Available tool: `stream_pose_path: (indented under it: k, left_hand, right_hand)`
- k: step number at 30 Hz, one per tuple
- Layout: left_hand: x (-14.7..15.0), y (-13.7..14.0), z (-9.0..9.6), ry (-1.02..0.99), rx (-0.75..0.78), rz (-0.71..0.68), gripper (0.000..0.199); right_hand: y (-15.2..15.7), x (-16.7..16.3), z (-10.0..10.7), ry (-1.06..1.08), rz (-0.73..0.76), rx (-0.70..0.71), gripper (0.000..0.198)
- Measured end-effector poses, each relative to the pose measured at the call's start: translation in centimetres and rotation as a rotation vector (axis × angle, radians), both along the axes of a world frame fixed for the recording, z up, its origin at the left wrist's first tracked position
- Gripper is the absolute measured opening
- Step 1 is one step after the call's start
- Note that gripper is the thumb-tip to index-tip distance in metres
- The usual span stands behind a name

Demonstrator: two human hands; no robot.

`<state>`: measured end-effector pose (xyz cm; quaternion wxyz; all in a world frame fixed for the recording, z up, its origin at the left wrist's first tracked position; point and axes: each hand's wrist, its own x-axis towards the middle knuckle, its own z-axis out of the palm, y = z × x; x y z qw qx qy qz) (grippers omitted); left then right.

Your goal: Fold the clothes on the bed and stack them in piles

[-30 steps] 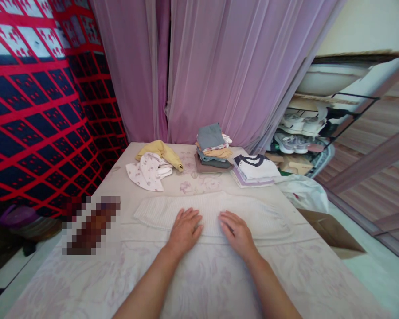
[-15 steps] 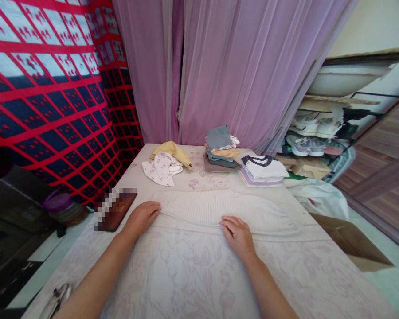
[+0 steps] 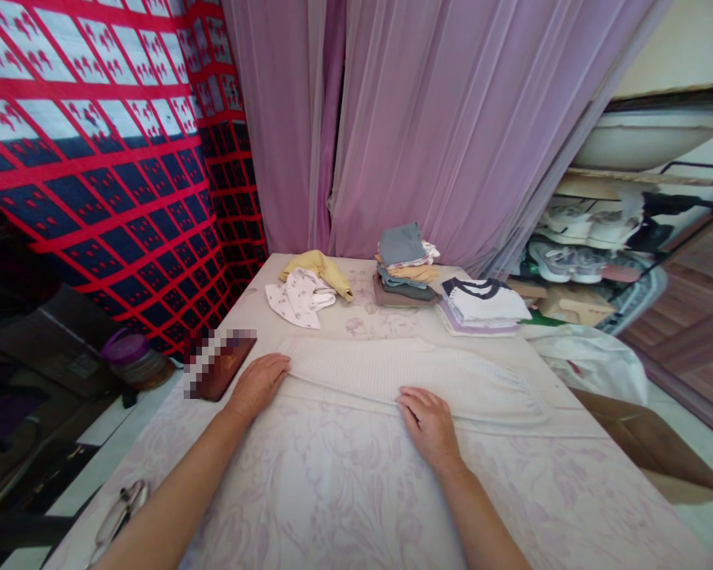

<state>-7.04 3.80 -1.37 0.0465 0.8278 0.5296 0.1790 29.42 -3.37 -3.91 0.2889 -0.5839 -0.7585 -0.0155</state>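
A white ribbed garment (image 3: pixel 386 368), seemingly pants folded lengthwise, lies flat across the bed-like surface (image 3: pixel 321 491) with its gathered end to the right. My left hand (image 3: pixel 264 385) is at its left end, fingers closed together on the corner. Along the near edge, my right hand (image 3: pixel 428 419) has its fingers curled, thumb and fingertips pinching the cloth near the middle. The garment stays on the surface between both hands.
Behind are a crumpled yellow garment (image 3: pixel 321 267), a printed light one (image 3: pixel 299 299), a stack of folded clothes (image 3: pixel 405 273) and folded tops (image 3: pixel 481 305). A phone (image 3: pixel 229 368) and eyeglasses (image 3: pixel 119 511) lie left. A shoe rack (image 3: pixel 576 245) and cardboard box (image 3: pixel 647 439) are right.
The view has turned slightly left, so everything appears a little farther right. Both hands keep nearly the same place on the white garment, which still lies flat.
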Motion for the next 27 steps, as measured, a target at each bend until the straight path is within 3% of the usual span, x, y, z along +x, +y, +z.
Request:
stream_pose_path:
  k: [4,10,15,19,27]
  left_hand:
    - [-0.5,-0.1,-0.4,-0.11,-0.005,0.074,0.032]
    - [-1.2,0.8,1.2,-0.211,-0.243,0.485,0.036]
    - [-0.4,2.6,2.8,-0.139,-0.368,0.511,0.029]
    - [0.8,3.2,3.5,-0.094,-0.374,0.542,0.023]
    - [0.7,3.0,3.0,-0.082,-0.346,0.564,0.024]
  right_hand:
    - [-0.1,-0.1,0.1,-0.008,-0.004,0.001,0.023]
    - [-0.1,0.0,-0.1,-0.008,-0.009,-0.002,0.023]
    - [-0.1,0.0,-0.1,0.002,-0.01,-0.013,0.025]
    - [-0.1,0.0,-0.1,0.006,-0.011,-0.019,0.025]
    - [0.0,0.1,-0.4,0.008,-0.008,-0.01,0.023]
